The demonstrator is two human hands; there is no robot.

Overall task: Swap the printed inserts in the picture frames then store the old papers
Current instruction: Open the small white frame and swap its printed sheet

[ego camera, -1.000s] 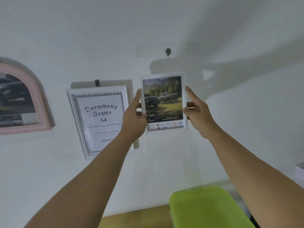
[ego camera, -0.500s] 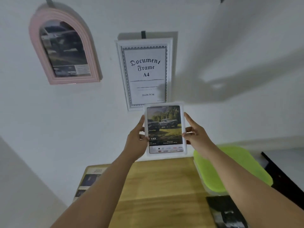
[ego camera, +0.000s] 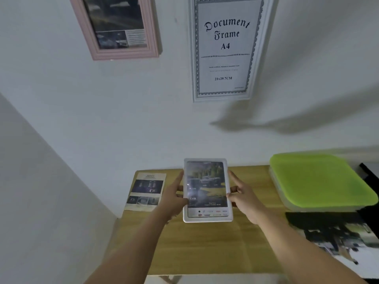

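Head view — left hand [ego camera: 174, 198] and right hand [ego camera: 245, 198] clasp the small white frame [ego camera: 207, 190] by its side edges — forefingers extended.

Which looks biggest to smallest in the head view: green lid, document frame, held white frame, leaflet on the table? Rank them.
1. green lid and document frame: alike, and the frame is cropped, so unranked.
2. held white frame.
3. leaflet, though it lies farther away.

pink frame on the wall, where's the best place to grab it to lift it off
Take the pink frame by its two long side rails, one hand from each side. It hangs flat against the wall, so only the raised outer edges offer a grip. Both hands, left and right, now hold the small white frame, so set that down first.
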